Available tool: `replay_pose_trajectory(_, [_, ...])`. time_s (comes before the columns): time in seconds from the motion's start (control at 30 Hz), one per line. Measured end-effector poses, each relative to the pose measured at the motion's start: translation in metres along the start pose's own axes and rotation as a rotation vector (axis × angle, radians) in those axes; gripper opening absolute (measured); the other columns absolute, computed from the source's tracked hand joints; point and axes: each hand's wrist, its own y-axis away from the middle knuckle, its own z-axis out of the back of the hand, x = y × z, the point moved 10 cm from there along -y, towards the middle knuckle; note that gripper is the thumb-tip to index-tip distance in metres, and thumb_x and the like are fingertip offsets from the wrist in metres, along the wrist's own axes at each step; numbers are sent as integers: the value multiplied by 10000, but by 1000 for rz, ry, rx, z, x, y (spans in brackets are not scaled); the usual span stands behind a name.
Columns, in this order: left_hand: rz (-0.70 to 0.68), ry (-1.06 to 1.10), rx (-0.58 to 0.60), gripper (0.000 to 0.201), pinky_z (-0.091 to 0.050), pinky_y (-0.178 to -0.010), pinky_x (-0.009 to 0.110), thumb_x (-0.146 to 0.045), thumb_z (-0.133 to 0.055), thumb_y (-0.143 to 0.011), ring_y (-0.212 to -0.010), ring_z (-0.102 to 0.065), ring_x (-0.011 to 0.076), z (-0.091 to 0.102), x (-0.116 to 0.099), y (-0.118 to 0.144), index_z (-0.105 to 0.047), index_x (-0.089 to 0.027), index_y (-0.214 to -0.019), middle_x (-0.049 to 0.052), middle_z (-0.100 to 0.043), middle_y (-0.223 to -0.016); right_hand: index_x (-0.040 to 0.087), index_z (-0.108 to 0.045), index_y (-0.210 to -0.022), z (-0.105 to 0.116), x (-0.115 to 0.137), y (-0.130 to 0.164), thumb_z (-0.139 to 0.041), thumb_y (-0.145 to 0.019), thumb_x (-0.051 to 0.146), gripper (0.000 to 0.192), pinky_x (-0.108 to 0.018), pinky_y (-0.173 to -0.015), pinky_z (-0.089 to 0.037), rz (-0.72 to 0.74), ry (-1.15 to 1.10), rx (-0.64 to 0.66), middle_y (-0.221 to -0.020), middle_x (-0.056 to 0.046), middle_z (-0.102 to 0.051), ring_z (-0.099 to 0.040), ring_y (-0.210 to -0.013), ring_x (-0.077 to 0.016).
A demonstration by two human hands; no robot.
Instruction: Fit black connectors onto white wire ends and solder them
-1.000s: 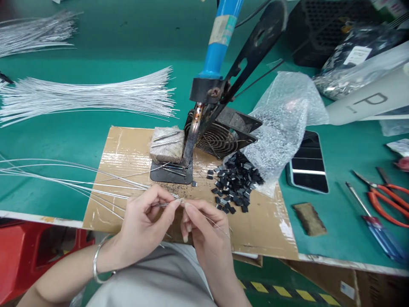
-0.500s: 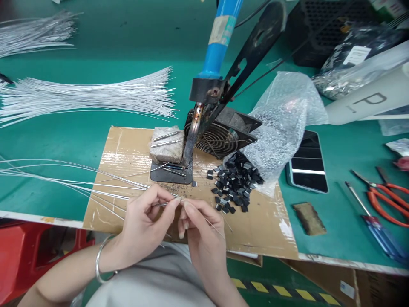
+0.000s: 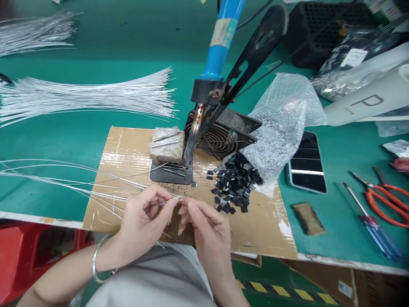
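Green surface (image 3: 96, 123) fills the frame; a taped cardboard sheet (image 3: 128, 149) is laid at lower centre. Two bundles of silver wires are spread at upper left (image 3: 32, 30) and left (image 3: 86, 94). A bubble-wrap bag (image 3: 284, 123) is slumped right of centre, with a phone (image 3: 308, 164) partly tucked under it. A blue-handled soldering iron (image 3: 220, 38) is propped in a black stand at top centre, tip down by a fan grille (image 3: 220, 138) and a grey sponge block (image 3: 168, 145). Red cutters (image 3: 383, 200) and a blue screwdriver (image 3: 373, 224) are parked at far right. A pile of small black parts (image 3: 234, 183) is spilled on the cardboard just right of the iron. Loose wire strands (image 3: 64, 181) are run in from the left edge to the left hand (image 3: 143, 221); its fingers are pinched shut on the strand ends. The right hand (image 3: 204, 230) is met fingertip to fingertip with it at lower centre, fingers closed on a fine wire end (image 3: 179, 199); whether a black part is held there cannot be told. Risks, as judged: the iron tip is close above the hands, so a burn is likely if they are lifted carelessly; the trailing strands could be snagged and dragged off the surface; the black pile could be scattered by a wrist sweep.
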Motion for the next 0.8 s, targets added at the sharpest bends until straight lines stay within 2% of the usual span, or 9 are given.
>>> replay_pose_trajectory(0.17, [1,-6,19,160,-440,-481,210,-291,-631,-973,-546,-567,109,0,0,3,-650,-195,-847,12,-665,-661,280,-855,-923,-1,-4,0,-800,-896,328,78,-175,-494,-550,11,16,3,-744,8,-724,-632,-519,-76])
replay_pose_trajectory(0.5, [-78,14,-21,171,-428,-422,195,-287,-640,-991,-507,-576,101,0,-6,4,-646,-198,-844,11,-676,-649,232,-847,-802,-9,-7,0,-859,-814,370,139,-173,-412,-490,-89,-125,-75,-597,12,-683,-571,-438,-83])
replay_pose_trajectory(0.8, [-89,-9,-11,163,-423,-424,195,-275,-640,-997,-504,-565,96,0,-7,5,-650,-195,-854,8,-676,-656,224,-844,-773,-9,-4,-2,-874,-783,354,134,-162,-381,-474,-118,-157,-49,-563,21,-661,-542,-426,-76])
